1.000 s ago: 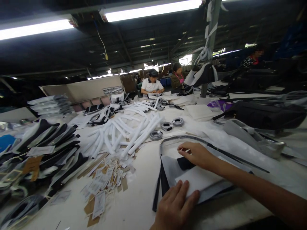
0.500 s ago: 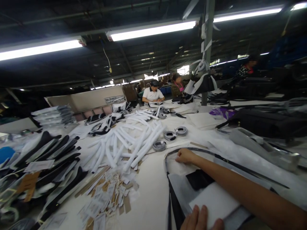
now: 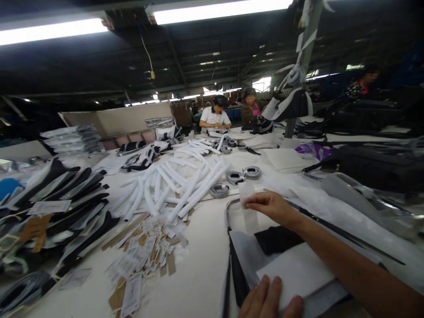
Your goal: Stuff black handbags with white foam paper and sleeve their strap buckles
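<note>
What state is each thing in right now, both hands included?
Right hand: closed in a pinch
Strip: pinched in the right hand, showing above and below the grip
Left hand: palm down, resting
White sheet: lying under the left hand
White tubes: loose, heaped
Grey coils: wound up, lying down
Tags: loose, piled
Packs: stacked
Lights: lit

The bottom edge cut off the left hand (image 3: pixel 266 302), which hid part of the white sheet (image 3: pixel 300 267). I couldn't read the blurred tags (image 3: pixel 135 252).
</note>
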{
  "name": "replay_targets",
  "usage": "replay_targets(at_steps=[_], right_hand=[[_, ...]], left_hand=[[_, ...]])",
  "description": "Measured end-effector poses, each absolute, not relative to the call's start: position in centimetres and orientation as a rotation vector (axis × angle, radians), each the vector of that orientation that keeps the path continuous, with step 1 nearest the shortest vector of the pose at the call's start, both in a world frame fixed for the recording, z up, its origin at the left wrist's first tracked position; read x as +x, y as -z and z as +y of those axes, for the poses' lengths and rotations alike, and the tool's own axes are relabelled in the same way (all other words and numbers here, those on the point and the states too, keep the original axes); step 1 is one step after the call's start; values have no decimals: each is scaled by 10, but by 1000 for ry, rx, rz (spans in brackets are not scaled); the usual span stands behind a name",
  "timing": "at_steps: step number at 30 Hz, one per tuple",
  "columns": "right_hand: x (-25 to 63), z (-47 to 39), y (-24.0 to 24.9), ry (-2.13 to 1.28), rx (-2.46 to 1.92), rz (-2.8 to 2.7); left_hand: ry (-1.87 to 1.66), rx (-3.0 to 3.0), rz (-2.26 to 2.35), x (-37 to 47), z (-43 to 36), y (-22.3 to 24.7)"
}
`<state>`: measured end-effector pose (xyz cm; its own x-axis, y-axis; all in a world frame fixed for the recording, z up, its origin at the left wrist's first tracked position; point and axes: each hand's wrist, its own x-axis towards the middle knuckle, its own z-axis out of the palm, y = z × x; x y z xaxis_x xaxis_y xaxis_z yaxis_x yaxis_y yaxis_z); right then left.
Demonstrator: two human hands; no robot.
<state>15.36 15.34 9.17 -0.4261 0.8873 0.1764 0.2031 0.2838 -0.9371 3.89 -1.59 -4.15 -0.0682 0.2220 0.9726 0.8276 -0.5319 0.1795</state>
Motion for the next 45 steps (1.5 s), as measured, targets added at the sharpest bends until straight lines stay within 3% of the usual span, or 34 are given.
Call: replay_targets(at_steps=[8, 13, 18, 20, 25, 33, 45], right_hand=[[189, 72, -92, -855, -710, -2564], [215, 52, -105, -1135, -839, -2677], [218, 64, -123, -1533, -1020, -2397], [211, 77, -117, -1431, -1153, -2252], [187, 116, -86, -771, -1226, -2436], [171, 139, -80, -1030, -1234, -2619], [146, 209, -68, -822, -1394, -2649]], left_hand=[[1458, -1946, -1128, 20, -26, 18], [1270, -2189, -1044, 3, -30, -4], [1230, -2231, -1043, 0, -31, -8], [1225, -2233, -1034, 0, -31, -7], [1249, -2202, -1030, 2, -29, -5], [1286, -2128, -1055, 6, -29, 2], [1645, -1765, -1186, 37, -19, 38]])
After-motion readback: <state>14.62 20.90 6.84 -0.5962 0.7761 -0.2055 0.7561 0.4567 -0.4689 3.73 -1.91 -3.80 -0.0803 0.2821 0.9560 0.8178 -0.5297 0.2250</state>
